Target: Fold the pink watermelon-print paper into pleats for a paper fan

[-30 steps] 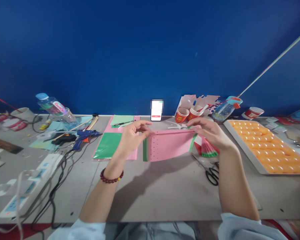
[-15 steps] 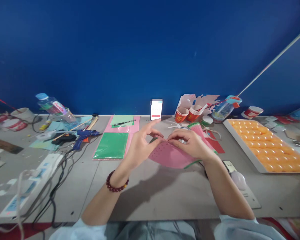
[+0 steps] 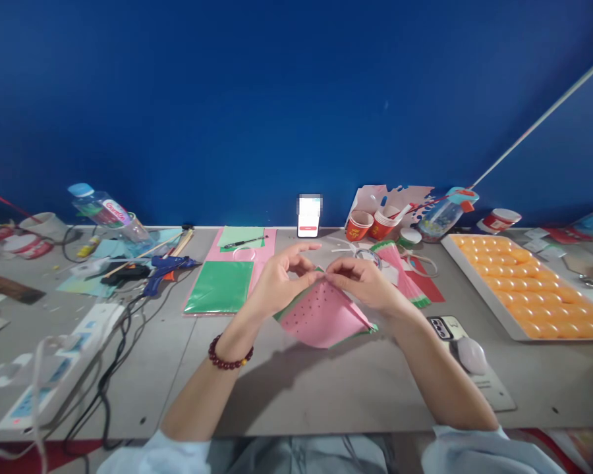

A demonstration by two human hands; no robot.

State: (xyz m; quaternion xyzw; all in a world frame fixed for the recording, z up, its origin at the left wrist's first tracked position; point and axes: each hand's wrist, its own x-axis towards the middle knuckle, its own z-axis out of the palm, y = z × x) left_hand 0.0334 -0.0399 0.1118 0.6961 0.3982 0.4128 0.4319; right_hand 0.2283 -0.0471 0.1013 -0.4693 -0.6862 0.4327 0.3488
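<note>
A pink paper watermelon slice with dark seed dots and a green rim hangs just above the table between my hands. Its upper edge is pinched by my left hand, thumb against curled fingers, the index finger stretched out above. Close beside it, my right hand grips the same edge between thumb and fingers. The fingertips hide the spot where they meet the paper. Behind my right hand lies another watermelon-patterned paper piece, pink with green ends.
Left stand a green paper pack, a blue glue gun and a power strip with cables. A lit phone leans on the blue wall. Right are red paper cups, a spray bottle, a tray of orange balls and another phone.
The watermelon paper has turned and swung left and lower, showing more of its seeds and green rim. Both hands have shifted slightly, still pinching its upper edge.
</note>
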